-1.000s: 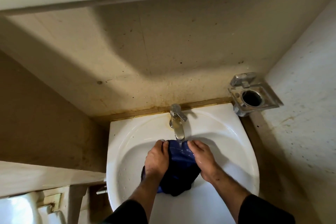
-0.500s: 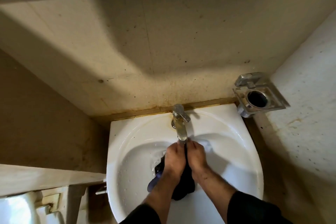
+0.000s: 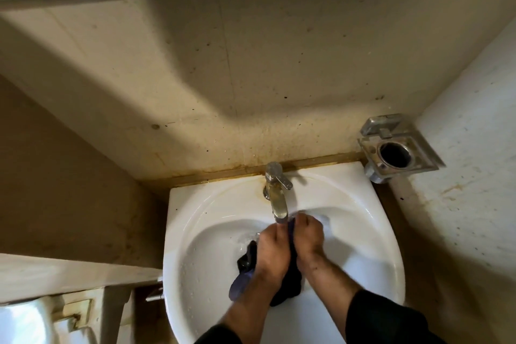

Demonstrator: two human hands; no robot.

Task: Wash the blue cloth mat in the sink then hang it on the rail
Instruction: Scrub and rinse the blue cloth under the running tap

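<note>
The dark blue cloth mat (image 3: 245, 262) is bunched up and wet inside the white sink (image 3: 363, 246), just under the spout of the metal tap (image 3: 277, 198). My left hand (image 3: 272, 251) and my right hand (image 3: 307, 236) grip the cloth side by side, knuckles up, pressed together with a fold of cloth between them. Loose ends of the cloth hang out to the left and below my wrists. Water lies splashed in the basin. No rail is in view.
A metal holder with a round hole (image 3: 396, 151) is fixed to the right wall above the sink's corner. A stained beige wall rises behind the tap. A white ledge (image 3: 69, 274) and part of a white toilet tank (image 3: 25, 321) lie at the lower left.
My hands were apart with the cloth spread under the tap; they have come together and squeezed it into a bunch. Since half a second ago little has moved.
</note>
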